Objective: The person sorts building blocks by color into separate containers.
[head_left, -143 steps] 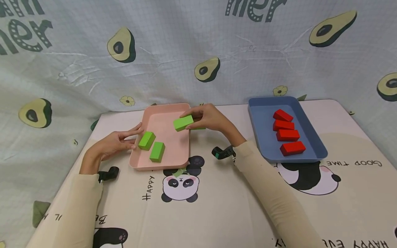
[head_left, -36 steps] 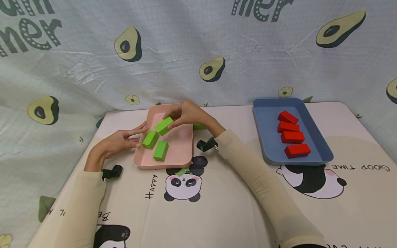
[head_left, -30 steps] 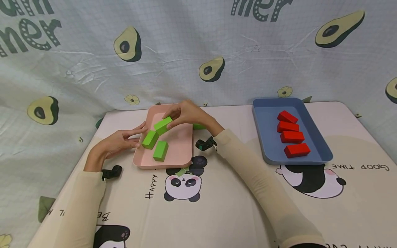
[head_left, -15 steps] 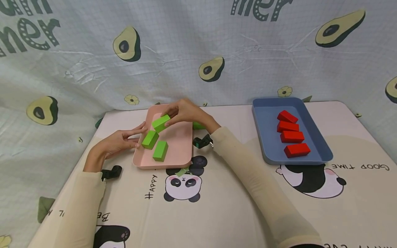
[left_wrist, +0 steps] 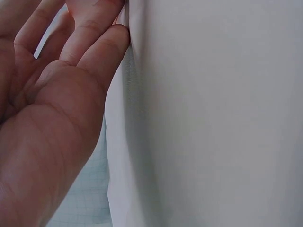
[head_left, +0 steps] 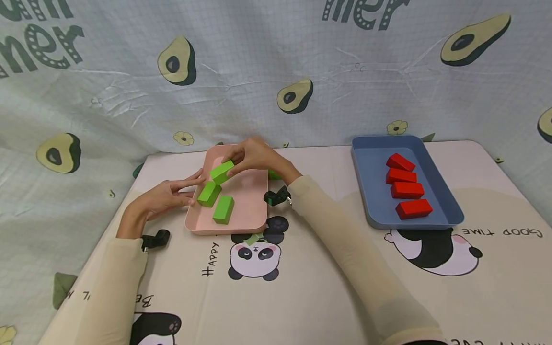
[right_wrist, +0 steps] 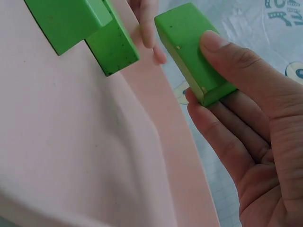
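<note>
My right hand [head_left: 254, 154] pinches a green block [head_left: 222, 172] over the pink tray [head_left: 250, 211], thumb on one side and fingers on the other. In the right wrist view this held block [right_wrist: 191, 52] is tilted. Two more green blocks lie in the tray: one [head_left: 209, 194] right below the held one, and another [head_left: 223, 210] nearer the front. My left hand [head_left: 166, 199] rests against the tray's left rim with fingers extended; the left wrist view shows this hand [left_wrist: 61, 109] with its fingertips at a pale edge. Behind my right wrist, a green block [head_left: 274, 175] outside the tray is partly hidden.
To the right stands a blue tray [head_left: 366, 191] with several red blocks [head_left: 407, 190] in a column. A panda-printed cloth [head_left: 302, 287] covers the table. An avocado-print curtain [head_left: 241, 57] hangs behind the table's back edge.
My right hand has carried the green block leftward across the pink tray, close to the two other green blocks. Lately it has shifted only slightly. The left hand stays at the rim.
</note>
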A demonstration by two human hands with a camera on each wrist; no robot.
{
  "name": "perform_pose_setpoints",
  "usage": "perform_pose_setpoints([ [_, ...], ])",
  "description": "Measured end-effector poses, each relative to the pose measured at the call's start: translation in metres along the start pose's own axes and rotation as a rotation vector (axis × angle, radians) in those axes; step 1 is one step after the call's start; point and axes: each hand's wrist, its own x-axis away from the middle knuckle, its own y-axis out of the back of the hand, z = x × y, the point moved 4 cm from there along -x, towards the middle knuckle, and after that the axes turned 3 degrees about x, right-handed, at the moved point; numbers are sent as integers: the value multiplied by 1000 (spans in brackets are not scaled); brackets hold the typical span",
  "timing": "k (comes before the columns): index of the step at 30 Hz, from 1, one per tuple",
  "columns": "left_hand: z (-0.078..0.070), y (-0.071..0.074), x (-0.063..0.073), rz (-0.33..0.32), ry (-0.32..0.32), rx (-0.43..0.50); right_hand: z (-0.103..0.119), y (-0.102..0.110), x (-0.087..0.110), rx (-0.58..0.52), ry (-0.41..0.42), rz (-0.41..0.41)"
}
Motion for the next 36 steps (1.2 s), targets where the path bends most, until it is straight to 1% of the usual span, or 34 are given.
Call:
perform_pose_setpoints([
  [4, 0, 0, 0, 8, -7, 4, -3, -1, -2, -17, -15, -5],
  [9, 1, 0, 0, 15, -24, 6, -6, 2, -4, -49, -30, -40],
  [17, 2, 1, 0, 0, 10, 0, -8, 4, -8, -36, -24, -82],
  [21, 3, 2, -1, -9, 16, -9, -9, 3, -12, -27, -12, -87],
  [26, 4, 1, -1, -6, 17, 7, -11, 0, -16, -25, -20, -55],
  [31, 4, 1, -1, 7, -3, 11, -13, -3, -19, -16, -31, -14],
  [36, 4, 2, -1, 11, -17, 3, -15, -3, -22, -35, -57, -5],
])
